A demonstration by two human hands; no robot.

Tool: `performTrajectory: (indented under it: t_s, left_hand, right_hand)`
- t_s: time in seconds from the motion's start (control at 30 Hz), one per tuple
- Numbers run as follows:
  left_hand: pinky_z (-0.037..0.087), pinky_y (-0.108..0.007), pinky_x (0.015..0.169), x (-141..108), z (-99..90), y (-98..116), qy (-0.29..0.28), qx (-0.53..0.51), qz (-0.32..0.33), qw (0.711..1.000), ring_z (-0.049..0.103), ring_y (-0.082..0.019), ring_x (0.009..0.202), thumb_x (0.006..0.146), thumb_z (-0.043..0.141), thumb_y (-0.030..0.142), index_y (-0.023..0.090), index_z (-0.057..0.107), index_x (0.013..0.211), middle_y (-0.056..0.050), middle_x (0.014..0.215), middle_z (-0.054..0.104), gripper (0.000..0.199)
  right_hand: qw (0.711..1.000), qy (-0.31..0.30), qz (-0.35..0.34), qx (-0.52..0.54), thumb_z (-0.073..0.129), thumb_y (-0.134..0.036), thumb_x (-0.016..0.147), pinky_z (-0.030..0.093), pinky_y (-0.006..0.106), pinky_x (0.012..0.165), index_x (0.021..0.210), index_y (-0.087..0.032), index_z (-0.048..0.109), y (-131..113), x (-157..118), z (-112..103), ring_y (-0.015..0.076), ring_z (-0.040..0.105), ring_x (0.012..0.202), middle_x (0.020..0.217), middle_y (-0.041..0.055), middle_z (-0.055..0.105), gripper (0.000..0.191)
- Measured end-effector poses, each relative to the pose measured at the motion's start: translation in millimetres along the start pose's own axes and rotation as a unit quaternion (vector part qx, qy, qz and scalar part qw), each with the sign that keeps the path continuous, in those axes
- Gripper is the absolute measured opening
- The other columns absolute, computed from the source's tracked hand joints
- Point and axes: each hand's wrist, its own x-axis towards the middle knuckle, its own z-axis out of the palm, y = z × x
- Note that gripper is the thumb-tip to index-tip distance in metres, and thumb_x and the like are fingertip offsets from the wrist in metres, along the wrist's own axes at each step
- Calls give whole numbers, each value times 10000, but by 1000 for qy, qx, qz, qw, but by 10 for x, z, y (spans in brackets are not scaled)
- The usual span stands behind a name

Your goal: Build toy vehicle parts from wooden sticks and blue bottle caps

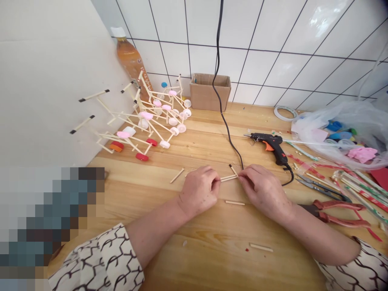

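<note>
Low over the middle of the wooden table, my left hand (pixel 200 188) is closed in a pinch on the left end of a thin pale wooden stick (pixel 228 178). My right hand (pixel 262 190) pinches at the stick's other end, where a short dark-tipped stick (pixel 233 169) meets it at an angle. My right fingertips hide the joint between them. A loose short stick (pixel 235 203) lies just below my hands, and another stick (pixel 177 176) rests left of my left hand. Nearer the front is one more stick (pixel 261 247).
Several small stick carts with cap wheels (pixel 146 116) crowd the left back beside a drink bottle (pixel 130 56). A cardboard box (pixel 209 95) stands against the tiles. On the right lie a glue gun (pixel 274 147), scissors (pixel 323 188), pliers (pixel 336 212) and a plastic bag (pixel 342 133).
</note>
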Motion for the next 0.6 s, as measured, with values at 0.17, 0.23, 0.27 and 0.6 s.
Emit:
performTrajectory:
  t_s: [0.17,0.23,0.27,0.6]
  left_hand:
    - [441,-248,618,-4,-6,-3,3,-13,-3,1000,580,-144,663,739,541,115,170,580,672,-27,708,619,96]
    - [443,-254,626,3,-9,4,7,-12,-8,1000,583,-149,677,735,554,125,172,578,703,-25,715,621,61]
    - [443,-258,631,8,-9,8,8,-10,-10,1000,585,-153,685,732,563,131,173,578,717,-24,721,623,46]
    - [449,-265,645,68,56,45,7,16,-7,1000,596,-161,720,746,585,177,178,608,695,-29,752,630,56]
  right_hand:
    - [999,33,17,19,464,-184,861,442,317,661,776,-154,616,56,16,-75,198,570,706,735,74,613,177]
    - [998,39,28,32,477,-179,850,442,310,651,781,-160,617,76,20,-97,195,575,704,730,65,617,158]
    - [998,37,30,39,481,-179,847,441,306,645,783,-163,618,83,21,-102,192,577,703,730,62,619,151]
    - [999,-7,9,35,490,-163,842,432,303,635,770,-155,617,34,4,-43,185,553,685,722,65,593,146]
